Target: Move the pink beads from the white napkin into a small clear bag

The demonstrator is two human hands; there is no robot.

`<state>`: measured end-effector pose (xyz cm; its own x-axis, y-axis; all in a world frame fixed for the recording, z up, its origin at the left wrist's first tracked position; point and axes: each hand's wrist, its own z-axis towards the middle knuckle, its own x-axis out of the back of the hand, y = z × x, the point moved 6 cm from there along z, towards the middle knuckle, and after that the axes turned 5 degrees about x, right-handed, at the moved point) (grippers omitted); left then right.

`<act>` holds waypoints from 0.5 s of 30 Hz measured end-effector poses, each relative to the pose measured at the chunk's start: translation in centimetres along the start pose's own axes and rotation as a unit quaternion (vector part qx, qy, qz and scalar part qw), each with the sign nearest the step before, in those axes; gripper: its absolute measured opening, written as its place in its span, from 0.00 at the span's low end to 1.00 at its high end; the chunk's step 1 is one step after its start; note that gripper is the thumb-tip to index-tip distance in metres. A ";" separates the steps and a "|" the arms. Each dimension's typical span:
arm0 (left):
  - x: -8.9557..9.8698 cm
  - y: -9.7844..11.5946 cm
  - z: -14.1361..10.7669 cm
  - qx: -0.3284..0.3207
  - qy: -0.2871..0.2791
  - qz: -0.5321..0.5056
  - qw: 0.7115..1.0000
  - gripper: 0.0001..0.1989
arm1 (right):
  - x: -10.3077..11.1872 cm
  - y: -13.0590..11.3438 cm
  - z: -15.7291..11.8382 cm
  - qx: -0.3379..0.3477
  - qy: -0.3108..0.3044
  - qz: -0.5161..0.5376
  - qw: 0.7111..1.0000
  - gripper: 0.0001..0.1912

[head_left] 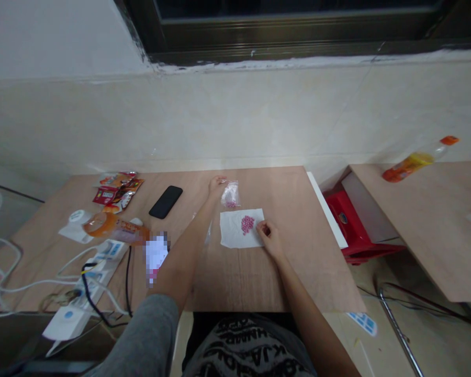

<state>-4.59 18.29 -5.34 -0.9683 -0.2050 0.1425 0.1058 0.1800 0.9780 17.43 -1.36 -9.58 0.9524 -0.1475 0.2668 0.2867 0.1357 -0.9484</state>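
My left hand [216, 185] reaches to the far side of the table, its fingers closed at the upper left corner of a small clear plastic bag [231, 191]. Pink beads lie at the bottom of that bag. Nearer to me is a white paper sheet [230, 234] with a cluster of small pink beads [247, 225] on it. At the sheet's right edge rests my right hand [270, 238], thumb and fingers drawn together just right of the beads. Whatever is between those fingertips is too small to make out.
On the left are a black phone [166, 202], snack packets [120, 191], an orange bottle lying down [115, 229] and a power strip [98, 283] with cables. A red stool [347, 222] stands in the gap before another table, which holds a drink bottle [416, 162].
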 end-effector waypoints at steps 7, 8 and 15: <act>0.2 -1.4 0.7 -0.036 0.020 0.082 0.996 0.10 | -0.1 0.0 0.1 0.011 -0.001 -0.004 1.000 0.13; 0.3 -1.3 0.6 -0.045 0.016 0.092 0.995 0.11 | -0.1 0.0 0.1 0.012 -0.001 -0.004 1.000 0.13; 2.5 1.1 -2.6 -0.138 -0.003 0.157 0.978 0.16 | -0.1 0.3 0.1 0.008 0.009 -0.003 1.000 0.12</act>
<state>-6.34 15.50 -3.50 -0.8793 -0.1749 0.4429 0.4549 -0.0337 0.8899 17.47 -1.22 -9.88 0.9485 -0.1669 0.2694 0.2945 0.1497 -0.9439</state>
